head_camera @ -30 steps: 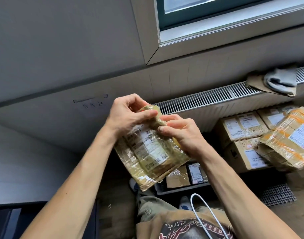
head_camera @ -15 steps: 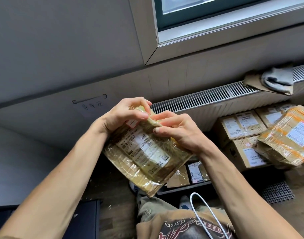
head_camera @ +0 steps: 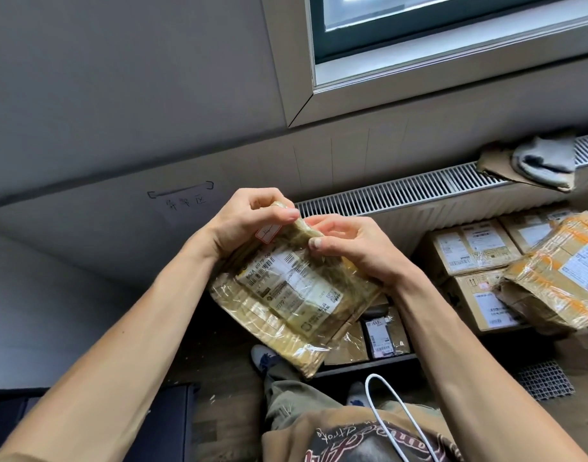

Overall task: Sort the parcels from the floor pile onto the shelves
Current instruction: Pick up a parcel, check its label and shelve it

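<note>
Head view. Flat, tape-wrapped parcel point(head_camera: 296, 295) up in mid-air above the knees, printed label toward camera. Gripped at upper edge by left hand point(head_camera: 242, 228), thumb across front, fingers curled over the top. Pinched just beside by right hand point(head_camera: 352, 251), thumb pressing the same edge. Beyond, below radiator point(head_camera: 402, 195): stacked labelled boxes point(head_camera: 469, 248), orange-taped parcel point(head_camera: 559, 271) in front of them.

left arm: bare, raised from lower left | left hand point(head_camera: 249, 228): fingers curled behind top edge of parcel point(head_camera: 296, 295), thumb across its front | right arm: bare, raised from lower right | right hand point(head_camera: 349, 251): fingers curled, thumb pinching same edge | hands: close together, fingertips nearly meeting
</note>
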A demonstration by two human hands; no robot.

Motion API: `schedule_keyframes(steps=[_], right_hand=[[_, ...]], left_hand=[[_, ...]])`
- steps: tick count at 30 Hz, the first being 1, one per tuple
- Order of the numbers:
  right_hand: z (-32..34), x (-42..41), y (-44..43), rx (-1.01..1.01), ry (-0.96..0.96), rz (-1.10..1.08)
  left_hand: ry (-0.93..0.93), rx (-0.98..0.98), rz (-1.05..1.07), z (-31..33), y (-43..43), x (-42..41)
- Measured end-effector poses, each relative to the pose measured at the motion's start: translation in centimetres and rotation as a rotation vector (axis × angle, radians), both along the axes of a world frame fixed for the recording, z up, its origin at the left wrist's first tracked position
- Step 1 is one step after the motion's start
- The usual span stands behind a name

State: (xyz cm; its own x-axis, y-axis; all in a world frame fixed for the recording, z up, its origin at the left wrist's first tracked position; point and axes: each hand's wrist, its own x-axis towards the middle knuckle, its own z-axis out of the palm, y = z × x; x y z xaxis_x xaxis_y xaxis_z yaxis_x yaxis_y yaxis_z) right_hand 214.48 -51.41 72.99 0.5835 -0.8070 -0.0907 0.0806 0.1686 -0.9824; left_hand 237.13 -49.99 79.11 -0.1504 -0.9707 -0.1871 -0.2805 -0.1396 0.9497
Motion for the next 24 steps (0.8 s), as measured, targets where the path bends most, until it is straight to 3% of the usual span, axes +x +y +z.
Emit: schedule_keyframes(steps=[3,6,9,13,17,24], right_hand=[[-0.6,-0.9,-0.2,0.042,0.039,0.005],[-2.4,-1.6,0.2,0.246,-0.067,-0.074],[-4.0,-1.8,0.8,0.393,-0.203,0.024],[-3.1,-1.6,0.7,0.359,-0.211,0.1],[-2.5,-0.2,0.5,0.452,-0.256,-0.113],[-2.9,0.0,-0.3,0.576,-0.27,-0.309]], left_hand=[[-0.017,-0.003,0.068,-0.7,0.4,0.5],[0.064,0.006,0.204,-1.3,0.8,1.5],[0.159,0.045,0.271,-1.7,1.3,1.8],[0.342,0.102,0.355,-1.9,1.8,1.1],[0.429,0.152,0.384,-2.2,2.0,0.3],[0.368,0.171,0.555,-3.4,1.8,-1.4]])
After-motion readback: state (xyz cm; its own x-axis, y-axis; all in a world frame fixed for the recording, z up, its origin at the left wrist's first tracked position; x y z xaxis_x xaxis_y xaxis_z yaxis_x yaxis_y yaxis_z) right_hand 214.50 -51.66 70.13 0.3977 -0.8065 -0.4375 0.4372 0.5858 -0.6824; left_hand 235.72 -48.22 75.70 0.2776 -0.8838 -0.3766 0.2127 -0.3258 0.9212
